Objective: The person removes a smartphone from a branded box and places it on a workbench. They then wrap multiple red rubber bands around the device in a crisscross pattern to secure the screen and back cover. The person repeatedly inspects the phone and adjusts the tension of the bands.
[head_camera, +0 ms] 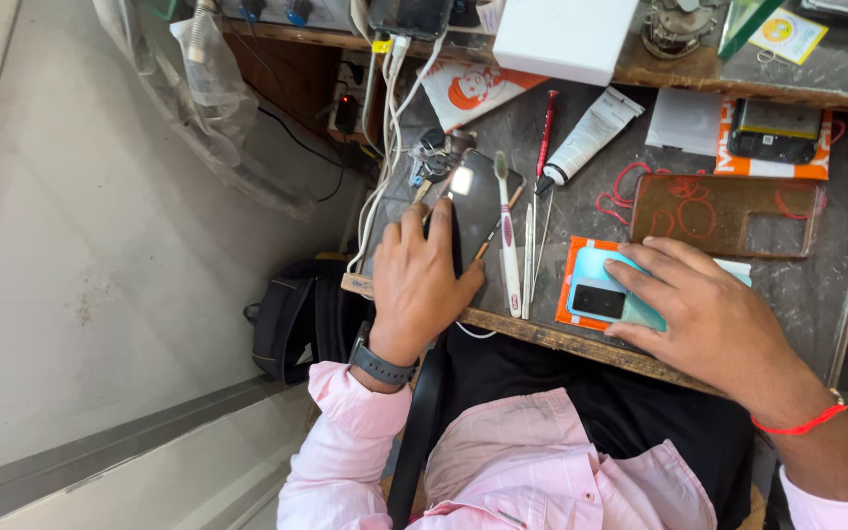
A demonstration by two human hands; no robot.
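Observation:
My left hand (422,285) lies on the near end of a black smartphone (476,201) that rests screen-up on the grey workbench (817,285); its fingers curl over the phone's edge. My right hand (709,309) presses flat on a light blue phone back cover (601,290), which sits on an orange card (574,270) near the bench's front edge. A grey watch is on my left wrist and a red thread on my right wrist.
A toothbrush (507,236), thin metal tools (532,250), a red screwdriver (546,128) and a white tube (593,132) lie between the phones. A brown phone case (718,211), a dismantled phone (775,132), a white box (563,34), cables (385,118) and a black bag (296,314) are around.

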